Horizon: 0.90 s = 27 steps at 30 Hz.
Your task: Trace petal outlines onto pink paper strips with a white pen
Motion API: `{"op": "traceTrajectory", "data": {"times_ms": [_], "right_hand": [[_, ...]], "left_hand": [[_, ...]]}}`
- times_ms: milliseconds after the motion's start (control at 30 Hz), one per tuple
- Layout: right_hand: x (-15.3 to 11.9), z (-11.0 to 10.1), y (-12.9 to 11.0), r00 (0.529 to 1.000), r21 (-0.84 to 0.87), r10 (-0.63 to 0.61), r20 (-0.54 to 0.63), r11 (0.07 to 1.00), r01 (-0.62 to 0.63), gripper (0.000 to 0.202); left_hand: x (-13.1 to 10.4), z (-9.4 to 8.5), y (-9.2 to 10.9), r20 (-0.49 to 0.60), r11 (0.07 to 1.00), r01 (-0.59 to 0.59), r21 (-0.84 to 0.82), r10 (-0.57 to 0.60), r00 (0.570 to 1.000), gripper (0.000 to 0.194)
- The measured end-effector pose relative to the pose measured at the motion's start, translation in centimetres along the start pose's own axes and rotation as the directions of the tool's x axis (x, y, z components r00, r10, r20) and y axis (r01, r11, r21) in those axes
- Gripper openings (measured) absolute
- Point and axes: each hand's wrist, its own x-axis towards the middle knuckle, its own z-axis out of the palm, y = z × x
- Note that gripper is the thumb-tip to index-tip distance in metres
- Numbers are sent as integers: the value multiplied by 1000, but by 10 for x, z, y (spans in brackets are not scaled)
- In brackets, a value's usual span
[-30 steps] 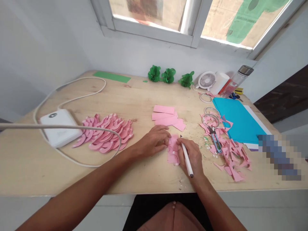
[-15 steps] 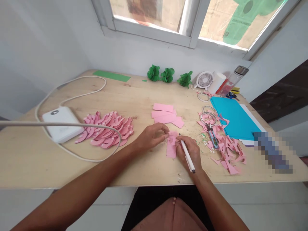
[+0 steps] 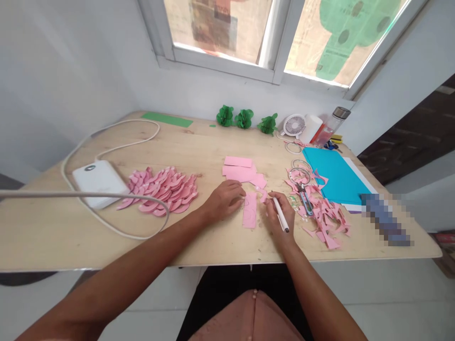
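Note:
A pink paper strip (image 3: 250, 210) with faint drawn curves lies flat in front of me. My left hand (image 3: 226, 199) rests at its upper left edge, fingertips together on the paper. On the strip's right, my right hand (image 3: 280, 213) holds a white pen (image 3: 280, 215), and its fingertips are by a small curved pink piece (image 3: 263, 194). Just beyond lie several pink rectangles (image 3: 238, 168), overlapping. Left of my hands is a heap of curved pink cutouts (image 3: 167, 189). Pink scraps (image 3: 329, 220) and small blue snips (image 3: 305, 200) lie to the right.
A white power bank (image 3: 97, 182) with a looping cable sits at left. Three green paper shapes (image 3: 244, 119) stand along the wall, beside a small fan (image 3: 294, 125) and a bottle (image 3: 332, 127). A blue folder (image 3: 337, 173) lies at right, near a blurred patch.
The small curved piece now lies off the strip, by my right fingertips. My left hand has come down onto the strip's edge. The whole view has shifted slightly.

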Motion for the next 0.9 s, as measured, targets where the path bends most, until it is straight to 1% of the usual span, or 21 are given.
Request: {"op": "traceTrajectory", "data": {"times_ms": [267,433,500,633,700,800,900], "right_hand": [[2,-1,-2,1000,16,-2,12,1000,2,23],[2,-2,-5,999,37,2,34,999,-4,23],[2,-2,-6,999,54,10,31,998,-11,23],[0,-3,-7,999,101,32,16,994,-34,23],[0,-4,-7,999,119,43,12,992,-44,24],[-1,-5,-7,999,139,54,-4,989,-53,23],[0,-4,-7,998,147,54,-15,988,-51,23]], "left_hand": [[1,-1,5,31,999,-5,54,3,1000,12],[4,-5,10,75,998,-2,67,-3,997,15],[5,-6,10,76,998,10,61,-14,997,14],[4,-5,9,45,997,54,57,-57,997,12],[4,-4,8,54,994,85,67,-89,995,14],[9,-3,9,107,984,132,116,-145,984,17],[20,-2,12,198,964,165,206,-206,958,19]]}}
